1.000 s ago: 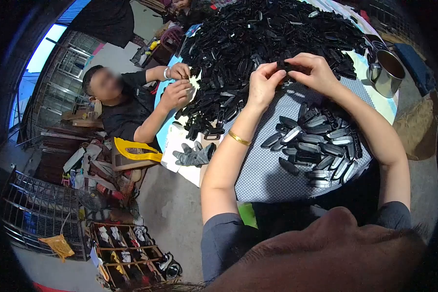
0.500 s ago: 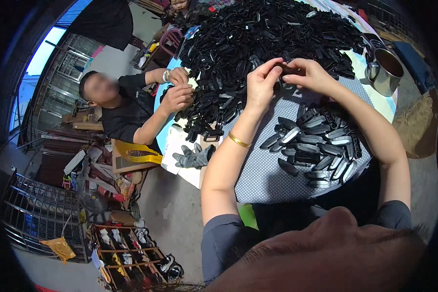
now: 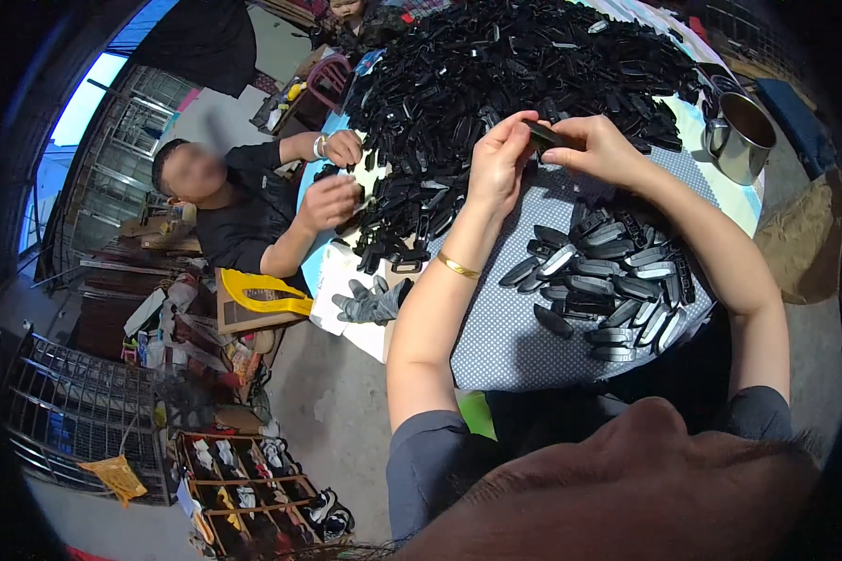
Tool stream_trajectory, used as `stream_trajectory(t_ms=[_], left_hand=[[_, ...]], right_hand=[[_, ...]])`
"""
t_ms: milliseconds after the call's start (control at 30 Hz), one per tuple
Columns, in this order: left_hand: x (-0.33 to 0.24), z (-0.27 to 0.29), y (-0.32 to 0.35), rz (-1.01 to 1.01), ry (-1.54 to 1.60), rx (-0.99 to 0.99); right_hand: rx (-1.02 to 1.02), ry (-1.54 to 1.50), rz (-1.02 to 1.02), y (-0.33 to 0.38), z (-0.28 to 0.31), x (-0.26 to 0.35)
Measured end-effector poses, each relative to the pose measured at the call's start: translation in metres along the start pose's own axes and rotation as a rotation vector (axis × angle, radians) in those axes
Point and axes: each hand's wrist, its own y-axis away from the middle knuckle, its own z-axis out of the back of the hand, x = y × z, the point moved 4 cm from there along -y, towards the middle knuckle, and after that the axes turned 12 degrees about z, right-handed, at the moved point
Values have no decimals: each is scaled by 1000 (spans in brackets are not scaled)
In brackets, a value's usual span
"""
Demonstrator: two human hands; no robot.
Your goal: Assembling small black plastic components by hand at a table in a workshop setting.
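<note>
Between my left hand and my right hand is a slim black oblong plastic piece. Both hands are closed on it with fingertips and thumbs, and its exact kind cannot be made out. Beyond them spreads a big heap of loose black plastic parts, some of them open frames. Closer to me, below my right hand, lies a smaller pile of black oval-ended pieces, several with a grey sheen. They rest on a grey dotted cloth.
Across the left side of the table a co-worker handles parts from the heap. Grey gloves lie at the left edge, beside a yellow plastic chair. A metal mug stands at the right. A shoe rack is on the floor.
The black piece has turned in my fingers and more of it shows, tilted between my hands. My left hand shifted slightly. The co-worker's hands moved apart.
</note>
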Motion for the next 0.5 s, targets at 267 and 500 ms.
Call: stream_trajectory(t_ms=[267, 500], left_hand=[[10, 11, -6, 45, 213, 86], [1, -21, 6, 69, -300, 94]], right_hand=[[72, 27, 143, -4, 17, -2], [-364, 1149, -160, -12, 102, -74]])
